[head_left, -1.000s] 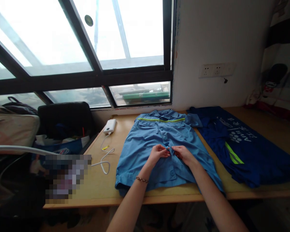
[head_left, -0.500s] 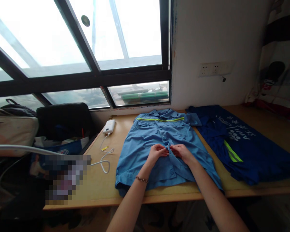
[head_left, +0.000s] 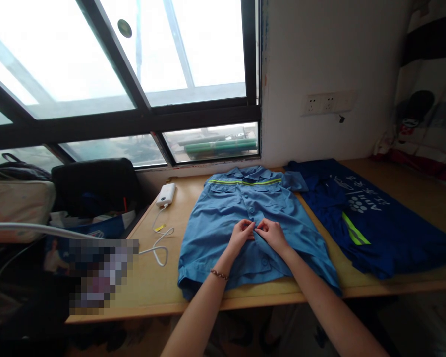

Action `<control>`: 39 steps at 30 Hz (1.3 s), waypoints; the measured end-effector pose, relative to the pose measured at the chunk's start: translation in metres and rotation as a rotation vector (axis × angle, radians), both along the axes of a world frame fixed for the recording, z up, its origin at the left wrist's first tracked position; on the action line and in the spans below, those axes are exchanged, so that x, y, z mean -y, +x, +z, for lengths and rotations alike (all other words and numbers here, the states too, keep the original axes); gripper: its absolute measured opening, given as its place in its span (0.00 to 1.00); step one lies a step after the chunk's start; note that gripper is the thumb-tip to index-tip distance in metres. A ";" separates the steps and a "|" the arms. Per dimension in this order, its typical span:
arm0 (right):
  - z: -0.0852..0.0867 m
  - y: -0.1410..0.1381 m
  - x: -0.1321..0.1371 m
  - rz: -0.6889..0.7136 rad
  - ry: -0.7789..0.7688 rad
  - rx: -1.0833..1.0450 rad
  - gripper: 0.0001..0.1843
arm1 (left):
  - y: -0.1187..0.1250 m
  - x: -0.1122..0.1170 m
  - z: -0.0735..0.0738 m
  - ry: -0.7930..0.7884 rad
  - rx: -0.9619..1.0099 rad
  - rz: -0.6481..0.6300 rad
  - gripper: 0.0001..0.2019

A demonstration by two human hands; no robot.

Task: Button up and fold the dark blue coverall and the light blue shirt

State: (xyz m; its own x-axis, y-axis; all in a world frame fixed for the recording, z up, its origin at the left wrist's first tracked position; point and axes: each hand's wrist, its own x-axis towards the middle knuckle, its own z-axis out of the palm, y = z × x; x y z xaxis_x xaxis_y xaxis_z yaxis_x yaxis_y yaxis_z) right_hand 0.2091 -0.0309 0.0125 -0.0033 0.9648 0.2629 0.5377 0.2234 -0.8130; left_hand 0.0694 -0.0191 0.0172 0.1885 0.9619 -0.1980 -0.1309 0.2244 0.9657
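A light blue work shirt (head_left: 215,223) with a yellow-green stripe across its chest lies front up, its collar toward the window. My left hand (head_left: 243,235) pinches the front placket at mid-shirt, from the left side. Close beside it, my right hand (head_left: 272,235) pinches the placket's other edge. The fingertips of both hands nearly meet, and whatever button is between them is hidden. Above the hands, a button (head_left: 246,196) shows on the placket; another button (head_left: 264,262) shows below them near the hem.
A dark blue garment (head_left: 394,233) with white print lies to the right of the shirt. On the left, a white power bank (head_left: 166,195) trails a white cable (head_left: 159,250). The wooden table (head_left: 141,292) ends at a front edge near my forearms. Bags (head_left: 18,208) stand at far left.
My hands have drawn slightly closer together at the placket. The flap that stood raised between them now lies flatter. The whole view has shifted a little.
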 end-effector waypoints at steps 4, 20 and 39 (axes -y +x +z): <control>-0.002 -0.002 0.000 0.035 -0.044 -0.002 0.05 | 0.000 -0.001 -0.007 0.016 0.021 0.046 0.18; -0.004 0.004 -0.008 0.125 -0.074 -0.228 0.13 | -0.002 -0.005 -0.016 -0.053 0.248 0.129 0.24; 0.004 -0.010 0.014 0.086 0.083 0.537 0.33 | 0.000 -0.004 -0.018 0.113 0.126 0.115 0.21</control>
